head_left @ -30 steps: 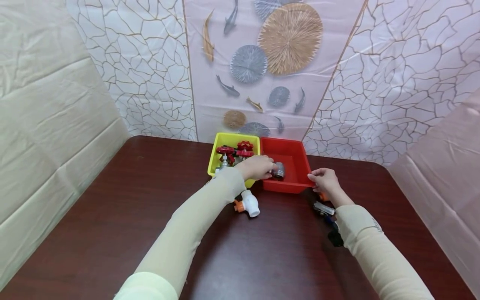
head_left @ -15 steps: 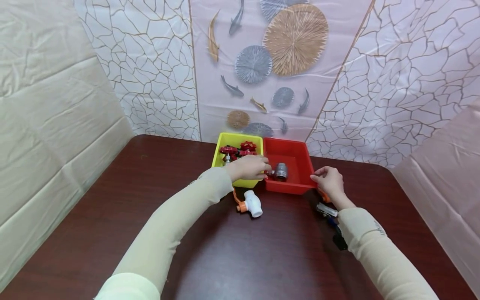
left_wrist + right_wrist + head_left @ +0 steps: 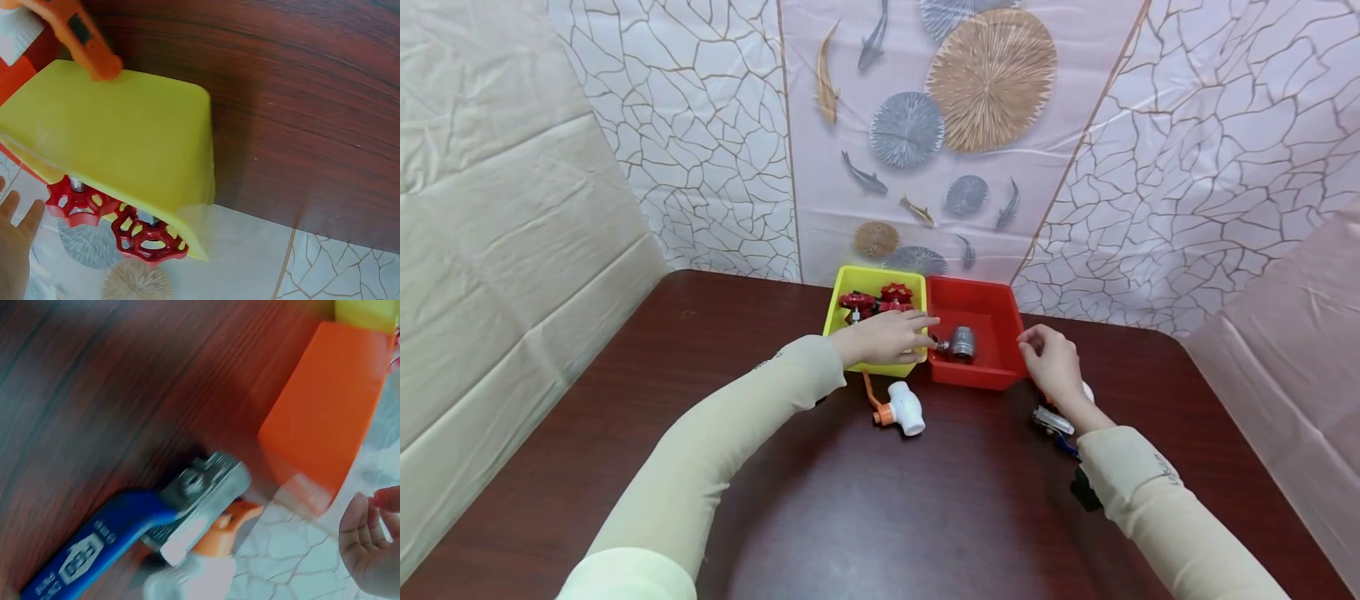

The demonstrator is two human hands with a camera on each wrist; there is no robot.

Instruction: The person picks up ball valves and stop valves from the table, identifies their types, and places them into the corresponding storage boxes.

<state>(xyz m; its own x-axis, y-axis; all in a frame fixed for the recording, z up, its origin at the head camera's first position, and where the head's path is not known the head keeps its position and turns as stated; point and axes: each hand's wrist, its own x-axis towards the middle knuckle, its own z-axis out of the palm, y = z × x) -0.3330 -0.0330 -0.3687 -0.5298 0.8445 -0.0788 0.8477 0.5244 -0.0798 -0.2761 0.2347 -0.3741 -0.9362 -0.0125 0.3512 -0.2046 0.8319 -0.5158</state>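
The left hand [image 3: 887, 337] hangs over the yellow bin [image 3: 125, 131], its grip loose, fingers spread and holding nothing. The metal valve [image 3: 962, 343] lies in the near left part of the red bin [image 3: 973, 377], just to the right of those fingertips. Red wheel handles [image 3: 149, 242] rise from the yellow bin near the same grip. The right hand [image 3: 1054, 363], fingers loosely bent around nothing, is beside the red bin's right rim; a blue-handled valve [image 3: 147, 515] lies on the surface [image 3: 880, 517] near its wrist.
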